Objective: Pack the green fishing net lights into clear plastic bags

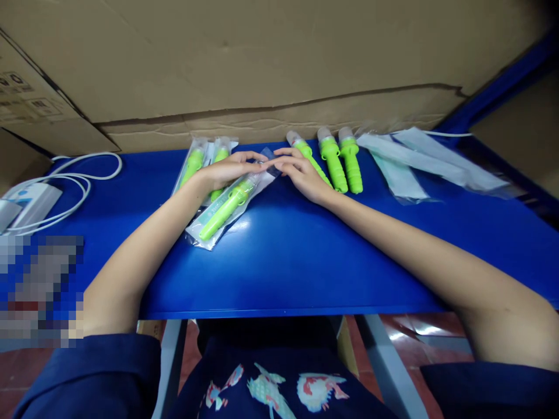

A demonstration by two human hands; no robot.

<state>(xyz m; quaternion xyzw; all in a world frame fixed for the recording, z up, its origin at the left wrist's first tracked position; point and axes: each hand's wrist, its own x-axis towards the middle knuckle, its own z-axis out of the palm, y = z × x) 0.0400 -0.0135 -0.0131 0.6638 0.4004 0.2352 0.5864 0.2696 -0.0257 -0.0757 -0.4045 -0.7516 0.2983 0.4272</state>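
A bright green tool in a clear plastic bag [227, 208] lies slanted on the blue table [283, 262]. My left hand [229, 167] rests on the bag's upper end, fingers stretched along it. My right hand [301, 171] meets it from the right, fingers pressed on the bag's open end. Two more bagged green tools [201, 158] lie behind my left hand. Three unbagged green tools [336, 160] lie side by side just right of my right hand, one partly under it.
A pile of flat clear bags [419, 160] lies at the right of the table. A white device with a coiled white cable [65, 186] sits at the left edge. Cardboard boxes [262, 70] stand along the back. A blue frame [498, 87] runs at the right.
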